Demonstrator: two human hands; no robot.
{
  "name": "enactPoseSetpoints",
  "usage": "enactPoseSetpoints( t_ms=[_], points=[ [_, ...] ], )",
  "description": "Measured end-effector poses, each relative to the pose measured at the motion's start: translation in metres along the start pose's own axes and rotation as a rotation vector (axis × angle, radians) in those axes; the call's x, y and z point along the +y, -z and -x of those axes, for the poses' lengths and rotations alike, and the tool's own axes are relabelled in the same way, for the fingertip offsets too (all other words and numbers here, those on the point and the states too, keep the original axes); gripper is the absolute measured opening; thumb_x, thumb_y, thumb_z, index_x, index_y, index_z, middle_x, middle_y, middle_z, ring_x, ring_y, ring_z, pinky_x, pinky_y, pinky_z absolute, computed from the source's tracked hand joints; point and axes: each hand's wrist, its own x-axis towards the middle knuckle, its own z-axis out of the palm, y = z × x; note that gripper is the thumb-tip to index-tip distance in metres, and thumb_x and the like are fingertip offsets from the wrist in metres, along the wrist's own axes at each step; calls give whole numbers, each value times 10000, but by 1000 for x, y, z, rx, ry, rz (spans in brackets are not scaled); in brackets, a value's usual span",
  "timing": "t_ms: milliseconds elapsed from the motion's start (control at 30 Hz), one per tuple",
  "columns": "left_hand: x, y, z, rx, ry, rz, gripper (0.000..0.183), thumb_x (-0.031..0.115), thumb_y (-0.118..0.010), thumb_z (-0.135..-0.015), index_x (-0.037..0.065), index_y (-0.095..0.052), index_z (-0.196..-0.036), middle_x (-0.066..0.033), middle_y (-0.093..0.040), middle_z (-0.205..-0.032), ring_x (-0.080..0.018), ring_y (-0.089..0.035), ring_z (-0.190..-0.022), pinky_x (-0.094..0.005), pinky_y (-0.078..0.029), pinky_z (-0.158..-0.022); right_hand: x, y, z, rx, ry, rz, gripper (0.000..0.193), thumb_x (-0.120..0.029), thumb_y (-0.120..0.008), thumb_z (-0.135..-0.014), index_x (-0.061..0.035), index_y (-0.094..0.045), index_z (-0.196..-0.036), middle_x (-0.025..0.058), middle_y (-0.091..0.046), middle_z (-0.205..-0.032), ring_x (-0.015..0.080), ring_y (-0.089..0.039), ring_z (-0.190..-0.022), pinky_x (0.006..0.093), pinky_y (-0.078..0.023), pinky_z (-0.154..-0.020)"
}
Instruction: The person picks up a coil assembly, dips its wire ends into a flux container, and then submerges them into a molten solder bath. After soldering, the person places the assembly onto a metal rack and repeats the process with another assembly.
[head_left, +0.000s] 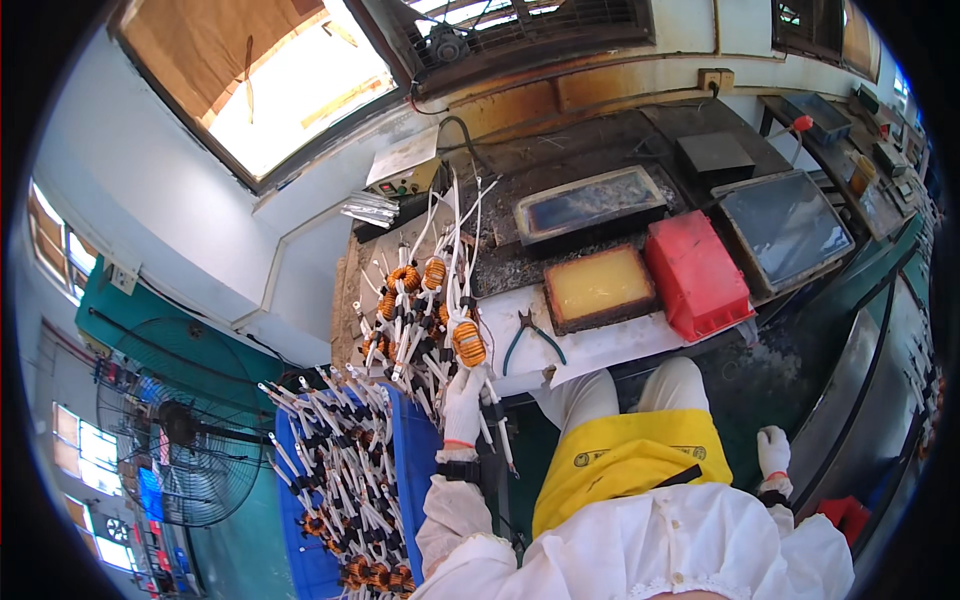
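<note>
My left hand (462,405), in a white glove, is closed on a toroidal coil (468,343) wound with orange-copper wire. White leads run up and down from this coil, and some hang below the hand. More coils (403,279) with white and black-sleeved leads lie heaped on the bench just beyond it. Beside my left forearm, a blue bin (410,465) is packed with similar leaded coils. My right hand (773,450), also gloved, hangs low at my right side, away from the bench. Its fingers are curled in and nothing shows in them.
Cutting pliers (530,340) lie on white paper near the bench edge. Beyond are a tray of yellowish solid (600,288), a red container (697,275), a dark rectangular pot (590,205) and a grey-surfaced tray (787,228). A control box (405,165) stands at the back; a fan (180,425) stands left.
</note>
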Motion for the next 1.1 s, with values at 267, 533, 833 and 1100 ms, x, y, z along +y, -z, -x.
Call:
enactPoseSetpoints(
  t_ms=[267, 533, 833, 1100],
  points=[
    [40, -29, 36, -132, -29, 73, 225, 231, -538, -965, 14, -592, -992, 37, -469, -669, -40, -392, -564, -208, -364, -522, -117, 78, -35, 240, 358, -278, 124, -103, -571, -894, -33, -624, -983, 120, -649, -982, 284, -626, -926, 333, -483, -828],
    [47, -88, 52, -535, 106, -80, 246, 212, -537, -952, 23, -610, -1091, 20, -580, -767, -46, -497, -620, -197, -427, -590, -294, 84, -31, -267, 629, -965, 479, -23, -638, -849, 1, -466, -1295, 104, -590, -1204, 179, -577, -1105, 303, -453, -959],
    [44, -142, 36, -908, 125, -298, 291, 230, -539, -948, 19, -568, -1147, -8, -630, -899, -45, -517, -643, -199, -417, -582, -282, 91, -24, -446, 461, -970, 457, -59, -585, -865, -30, -471, -1307, 76, -628, -960, 120, -602, -897, 272, -472, -839],
    [35, -170, 28, -1006, 195, -389, 275, 257, -542, -948, 22, -600, -1078, 5, -595, -820, -48, -503, -651, -201, -414, -598, -272, 152, -13, 549, 955, -146, 454, -26, -706, -666, -66, -607, -1107, 97, -617, -999, 304, -595, -1011, 363, -482, -852]
  ],
)
